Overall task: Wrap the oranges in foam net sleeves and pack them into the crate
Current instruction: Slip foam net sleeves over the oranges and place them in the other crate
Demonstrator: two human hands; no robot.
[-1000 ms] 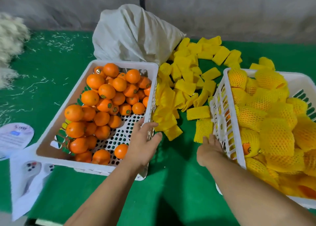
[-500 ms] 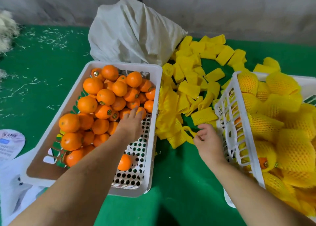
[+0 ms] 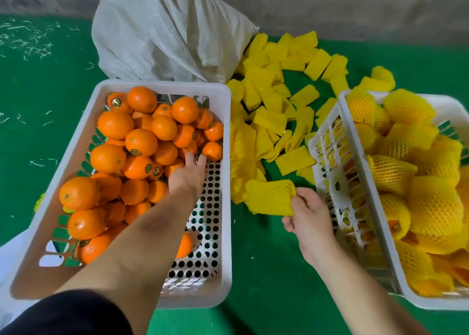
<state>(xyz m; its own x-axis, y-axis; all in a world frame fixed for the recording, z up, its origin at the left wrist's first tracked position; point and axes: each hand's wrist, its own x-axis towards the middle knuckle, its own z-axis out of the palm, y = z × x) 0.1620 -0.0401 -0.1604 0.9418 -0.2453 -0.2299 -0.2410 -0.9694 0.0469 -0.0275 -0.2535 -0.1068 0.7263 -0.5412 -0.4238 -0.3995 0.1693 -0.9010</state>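
Left hand (image 3: 188, 177) hides its orange; right hand (image 3: 308, 215) pinches sleeve (image 3: 269, 199)

A: Is the right-hand crate (image 3: 330, 142) fully in frame?
B: No, its far side runs off the picture's edge, wrapped fruit with it.
A: And the left hand (image 3: 187, 176)?
B: Fingertips vanish among the oranges (image 3: 140, 142); contact unclear. The forearm hides part of one orange (image 3: 186, 244). Sticker print is illegible.
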